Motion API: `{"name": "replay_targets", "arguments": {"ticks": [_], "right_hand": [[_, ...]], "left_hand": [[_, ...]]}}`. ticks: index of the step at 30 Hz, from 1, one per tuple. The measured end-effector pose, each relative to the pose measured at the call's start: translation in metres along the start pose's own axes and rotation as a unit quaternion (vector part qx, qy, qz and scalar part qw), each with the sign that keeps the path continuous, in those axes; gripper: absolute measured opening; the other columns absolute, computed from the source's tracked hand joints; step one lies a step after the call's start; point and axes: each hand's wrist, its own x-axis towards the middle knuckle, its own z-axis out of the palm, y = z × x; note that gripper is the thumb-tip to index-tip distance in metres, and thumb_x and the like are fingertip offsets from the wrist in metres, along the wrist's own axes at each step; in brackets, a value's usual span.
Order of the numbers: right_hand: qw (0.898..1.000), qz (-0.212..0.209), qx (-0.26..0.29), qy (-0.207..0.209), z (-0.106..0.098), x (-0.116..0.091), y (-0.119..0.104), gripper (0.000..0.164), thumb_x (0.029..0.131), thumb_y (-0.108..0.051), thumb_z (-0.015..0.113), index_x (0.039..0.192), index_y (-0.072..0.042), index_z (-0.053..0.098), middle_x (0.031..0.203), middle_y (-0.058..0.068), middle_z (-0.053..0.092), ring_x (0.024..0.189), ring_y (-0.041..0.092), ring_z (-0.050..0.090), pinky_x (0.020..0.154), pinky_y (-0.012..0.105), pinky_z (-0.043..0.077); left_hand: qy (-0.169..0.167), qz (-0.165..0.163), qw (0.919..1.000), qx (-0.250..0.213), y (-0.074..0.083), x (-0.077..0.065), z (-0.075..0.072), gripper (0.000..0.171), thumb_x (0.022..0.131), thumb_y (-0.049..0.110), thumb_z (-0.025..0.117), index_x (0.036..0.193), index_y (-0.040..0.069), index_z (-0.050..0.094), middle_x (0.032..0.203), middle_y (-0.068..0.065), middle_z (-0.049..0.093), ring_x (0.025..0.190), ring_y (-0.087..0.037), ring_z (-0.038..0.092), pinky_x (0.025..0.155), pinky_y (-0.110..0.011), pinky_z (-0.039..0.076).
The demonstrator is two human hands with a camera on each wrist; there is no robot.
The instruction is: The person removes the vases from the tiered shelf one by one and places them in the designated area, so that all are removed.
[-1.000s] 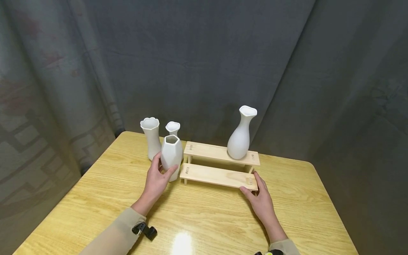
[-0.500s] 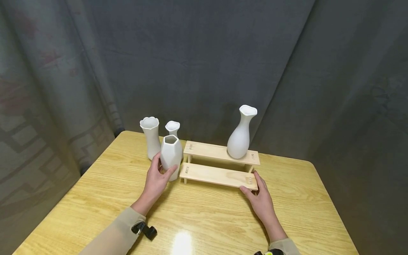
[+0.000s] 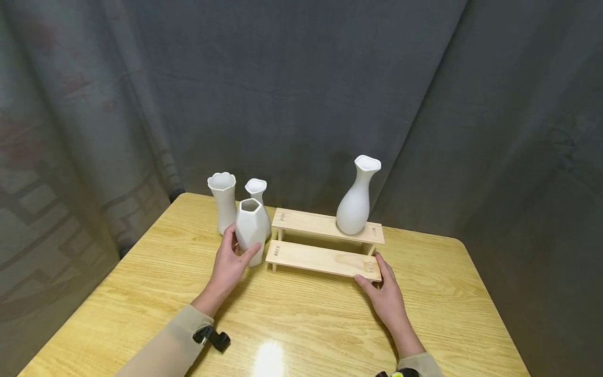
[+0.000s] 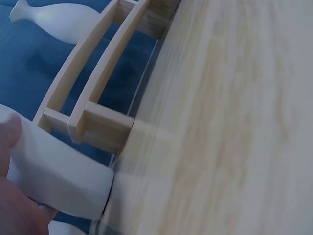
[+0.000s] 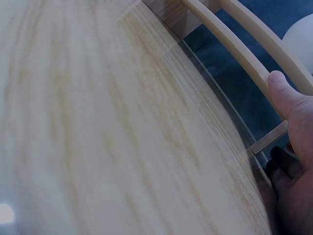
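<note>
My left hand grips a white faceted vase with a five-sided mouth, thumb on the near side. In the left wrist view the vase's base is right at the tabletop. The vase leans slightly left, just off the left end of a two-step wooden stand. My right hand holds the right end of the stand's lower step, thumb on the front edge and the other fingers around the end. In the right wrist view its thumb lies along the board; several fingertips are hidden.
A white vase with a wavy mouth stands on the upper step's right side. Left of the stand are a scalloped-rim vase and a narrow-necked vase, partly hidden by the held one. A grey curtain hangs behind the table.
The faceted vase has shifted slightly left and tilted a little, together with my left hand. My right hand and the stand stay where they were.
</note>
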Motion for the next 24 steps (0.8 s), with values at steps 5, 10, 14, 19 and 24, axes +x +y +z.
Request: {"name": "replay_targets", "arguments": {"ticks": [5, 10, 14, 19, 24], "right_hand": [[1.0, 0.002, -0.005, 0.002, -0.001, -0.001, 0.001, 0.103, 0.103, -0.047, 0.079, 0.178, -0.015, 0.017, 0.181, 0.016, 0.019, 0.163, 0.04, 0.03, 0.126, 0.054, 0.037], [1.0, 0.005, -0.009, 0.001, -0.001, -0.002, 0.002, 0.103, 0.103, -0.048, 0.079, 0.178, -0.016, 0.017, 0.181, 0.016, 0.019, 0.163, 0.04, 0.029, 0.126, 0.054, 0.036], [1.0, 0.003, -0.004, 0.0, -0.002, -0.001, 0.002, 0.104, 0.103, -0.048, 0.079, 0.178, -0.016, 0.016, 0.181, 0.015, 0.019, 0.163, 0.04, 0.029, 0.126, 0.053, 0.036], [1.0, 0.001, 0.0, -0.002, -0.002, 0.001, 0.003, 0.104, 0.102, -0.049, 0.079, 0.179, -0.016, 0.016, 0.181, 0.016, 0.018, 0.162, 0.04, 0.031, 0.126, 0.052, 0.037], [1.0, 0.003, -0.002, -0.003, -0.002, 0.002, 0.002, 0.105, 0.102, -0.05, 0.08, 0.179, -0.016, 0.016, 0.181, 0.017, 0.018, 0.162, 0.041, 0.032, 0.125, 0.051, 0.038]], "left_hand": [[-0.026, -0.004, 0.9996, 0.012, -0.001, 0.002, -0.005, 0.085, 0.098, 0.005, 0.085, 0.165, 0.008, 0.034, 0.166, -0.023, 0.042, 0.155, -0.043, 0.041, 0.128, -0.06, 0.033], [-0.034, 0.005, 0.9992, 0.02, -0.001, 0.003, -0.007, 0.089, 0.096, 0.004, 0.086, 0.167, 0.009, 0.033, 0.164, -0.023, 0.044, 0.152, -0.044, 0.044, 0.126, -0.06, 0.036], [-0.032, 0.014, 0.9992, 0.021, -0.002, 0.004, -0.007, 0.094, 0.094, 0.004, 0.088, 0.169, 0.011, 0.032, 0.163, -0.023, 0.046, 0.151, -0.044, 0.047, 0.125, -0.06, 0.037], [-0.015, 0.038, 0.999, 0.019, 0.005, 0.005, -0.009, 0.102, 0.091, 0.004, 0.092, 0.171, 0.011, 0.029, 0.164, -0.02, 0.045, 0.151, -0.04, 0.046, 0.127, -0.058, 0.035], [0.05, 0.094, 0.9934, 0.041, 0.029, 0.006, -0.015, 0.106, 0.091, 0.004, 0.091, 0.174, 0.01, 0.025, 0.168, -0.018, 0.038, 0.157, -0.035, 0.038, 0.13, -0.054, 0.032]]}}
